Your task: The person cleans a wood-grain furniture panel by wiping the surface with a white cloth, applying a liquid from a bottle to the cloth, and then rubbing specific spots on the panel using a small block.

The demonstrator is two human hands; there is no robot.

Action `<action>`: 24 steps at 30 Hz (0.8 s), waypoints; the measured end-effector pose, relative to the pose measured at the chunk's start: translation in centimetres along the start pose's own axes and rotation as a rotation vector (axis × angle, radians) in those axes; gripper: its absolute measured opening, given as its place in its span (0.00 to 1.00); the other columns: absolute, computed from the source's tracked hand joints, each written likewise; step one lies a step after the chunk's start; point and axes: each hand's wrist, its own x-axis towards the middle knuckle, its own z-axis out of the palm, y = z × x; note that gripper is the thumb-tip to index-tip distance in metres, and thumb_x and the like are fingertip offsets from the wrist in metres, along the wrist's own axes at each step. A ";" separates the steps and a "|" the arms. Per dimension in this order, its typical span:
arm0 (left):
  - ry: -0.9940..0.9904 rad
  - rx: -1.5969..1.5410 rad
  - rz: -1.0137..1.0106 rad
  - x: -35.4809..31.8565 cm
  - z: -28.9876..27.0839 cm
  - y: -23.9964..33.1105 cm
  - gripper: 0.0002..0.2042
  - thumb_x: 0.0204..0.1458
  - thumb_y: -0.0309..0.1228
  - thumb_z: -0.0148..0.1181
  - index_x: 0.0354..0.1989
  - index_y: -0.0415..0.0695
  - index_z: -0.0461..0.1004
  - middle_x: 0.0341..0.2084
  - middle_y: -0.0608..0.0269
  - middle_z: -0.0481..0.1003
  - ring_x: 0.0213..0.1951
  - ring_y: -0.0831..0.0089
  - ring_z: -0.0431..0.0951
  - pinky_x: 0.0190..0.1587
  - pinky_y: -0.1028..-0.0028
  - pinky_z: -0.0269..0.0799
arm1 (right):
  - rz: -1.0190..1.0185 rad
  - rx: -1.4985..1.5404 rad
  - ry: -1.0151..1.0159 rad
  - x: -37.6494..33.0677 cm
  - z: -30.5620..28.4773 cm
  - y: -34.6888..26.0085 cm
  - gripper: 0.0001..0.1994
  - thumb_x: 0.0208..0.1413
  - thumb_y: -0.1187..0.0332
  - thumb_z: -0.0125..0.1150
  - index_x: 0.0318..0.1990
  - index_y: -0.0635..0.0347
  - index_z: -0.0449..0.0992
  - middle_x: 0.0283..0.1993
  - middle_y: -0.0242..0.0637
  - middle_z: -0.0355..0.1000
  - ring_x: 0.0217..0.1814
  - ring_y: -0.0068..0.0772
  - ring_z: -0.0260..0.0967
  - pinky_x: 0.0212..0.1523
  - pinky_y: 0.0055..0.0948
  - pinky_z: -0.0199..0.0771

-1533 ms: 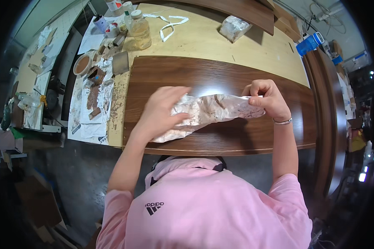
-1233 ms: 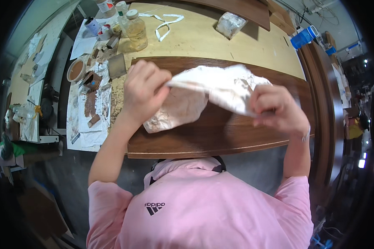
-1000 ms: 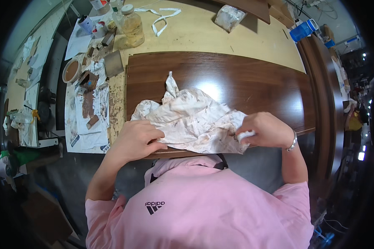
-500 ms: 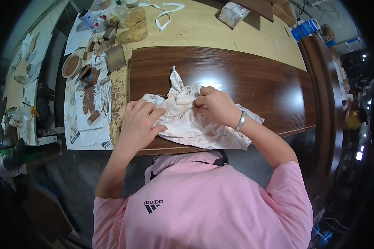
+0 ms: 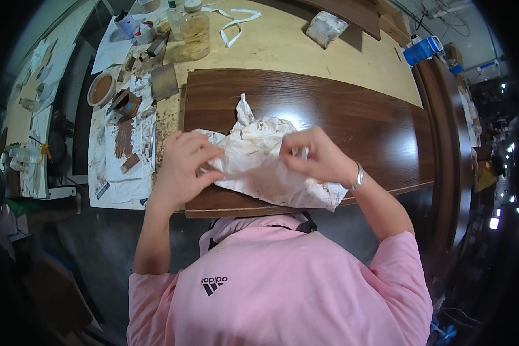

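A crumpled white cloth (image 5: 262,141) with reddish-brown stains lies on a dark brown wood-grain board (image 5: 352,109). Part of it between my hands is blurred by motion. At its left edge is my left hand (image 5: 184,164), thumb and fingers apart around the cloth's border. My right hand (image 5: 323,155), with a silver bracelet at the wrist, is closed in a pinch on the cloth's right side; a bit of white shows between its fingers. One twisted corner of the cloth points toward the far side.
Left of the board, stained papers (image 5: 127,184) hold a tub of brown paste (image 5: 102,88), a brown-smeared box (image 5: 126,102) and a flat grey plate (image 5: 165,82). A glass jar (image 5: 196,34) stands behind. A wrapped packet (image 5: 327,29) and blue jug (image 5: 421,52) are farther right.
My right hand has moved right and a little nearer, drawing on the cloth. The left hand has shifted slightly left and up. The cloth's near part has changed shape.
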 end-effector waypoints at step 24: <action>-0.528 -0.004 0.011 -2.1 -1.1 3.6 0.14 0.40 0.32 0.72 0.38 0.48 0.81 0.33 0.66 0.76 0.47 0.66 0.75 0.66 0.50 0.53 | 0.241 -0.612 0.062 2.3 3.6 3.6 0.13 0.48 0.55 0.69 0.28 0.56 0.82 0.26 0.40 0.77 0.30 0.46 0.76 0.30 0.40 0.74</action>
